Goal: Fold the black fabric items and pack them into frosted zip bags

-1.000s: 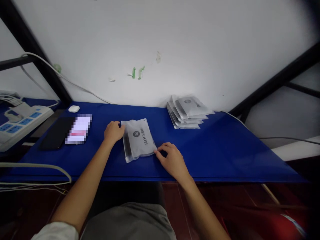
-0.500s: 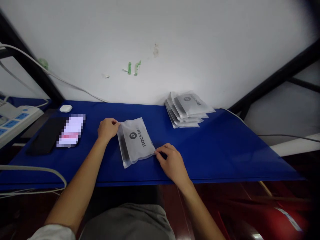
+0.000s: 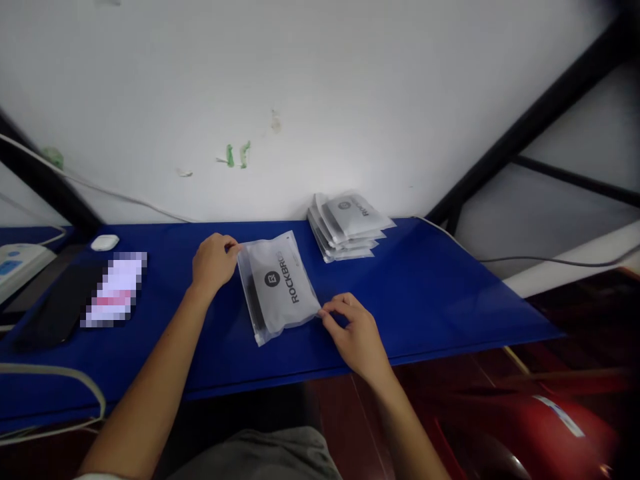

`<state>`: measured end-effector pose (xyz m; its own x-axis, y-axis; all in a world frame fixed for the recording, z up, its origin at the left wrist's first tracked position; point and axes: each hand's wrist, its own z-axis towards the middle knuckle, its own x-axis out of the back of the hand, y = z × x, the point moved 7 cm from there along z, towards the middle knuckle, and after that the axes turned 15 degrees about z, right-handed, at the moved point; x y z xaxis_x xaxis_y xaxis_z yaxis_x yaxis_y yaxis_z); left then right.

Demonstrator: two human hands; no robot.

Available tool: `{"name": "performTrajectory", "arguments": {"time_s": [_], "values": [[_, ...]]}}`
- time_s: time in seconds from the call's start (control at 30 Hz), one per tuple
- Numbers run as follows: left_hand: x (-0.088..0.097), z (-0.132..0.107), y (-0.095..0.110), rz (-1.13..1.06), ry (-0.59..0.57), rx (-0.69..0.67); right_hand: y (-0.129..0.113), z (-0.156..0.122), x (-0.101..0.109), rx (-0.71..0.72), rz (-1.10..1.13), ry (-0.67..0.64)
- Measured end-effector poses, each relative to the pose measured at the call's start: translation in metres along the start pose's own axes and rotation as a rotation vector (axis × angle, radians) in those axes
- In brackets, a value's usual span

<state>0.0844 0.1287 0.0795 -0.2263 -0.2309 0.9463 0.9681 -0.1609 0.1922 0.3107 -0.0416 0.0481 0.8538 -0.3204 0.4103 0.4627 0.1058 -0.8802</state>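
A frosted grey zip pouch [image 3: 278, 285] printed with a logo and dark lettering lies on the blue table [image 3: 440, 293]. My left hand [image 3: 213, 262] pinches its far left corner with curled fingers. My right hand [image 3: 354, 330] pinches the near right corner, its fingers closed on the edge. The pouch rests flat between the two hands, with something dark showing through along its left side.
A stack of several similar pouches [image 3: 345, 225] sits at the back by the white wall. On the left lie a dark phone [image 3: 55, 310], a lit blurred screen [image 3: 114, 298], a small white case [image 3: 105, 242] and a power strip [image 3: 17, 261]. Cables run along the wall and the table's edges.
The view has swung to the right and tilted, so everything sits further left. Both hands keep their hold on the pouch's corners; the pouch has turned slightly.
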Motion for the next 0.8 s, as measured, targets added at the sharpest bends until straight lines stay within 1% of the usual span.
{"name": "performTrajectory", "arguments": {"time_s": [0.13, 0.33, 0.47, 0.6, 0.8], "values": [[0.007, 0.011, 0.025, -0.057, 0.020, -0.028, -0.002, 0.003, 0.022, 0.009, 0.004, 0.049], [0.013, 0.028, 0.062, -0.129, 0.011, -0.087, -0.002, 0.010, 0.052, 0.020, 0.010, 0.112], [0.018, 0.045, 0.086, -0.190, 0.023, -0.130, -0.007, 0.019, 0.074, 0.026, -0.005, 0.156], [0.021, 0.070, 0.113, -0.285, 0.013, -0.188, -0.013, 0.039, 0.101, 0.047, -0.021, 0.223], [0.023, 0.122, 0.165, -0.388, -0.042, -0.202, -0.014, 0.086, 0.145, 0.073, -0.042, 0.345]]}}
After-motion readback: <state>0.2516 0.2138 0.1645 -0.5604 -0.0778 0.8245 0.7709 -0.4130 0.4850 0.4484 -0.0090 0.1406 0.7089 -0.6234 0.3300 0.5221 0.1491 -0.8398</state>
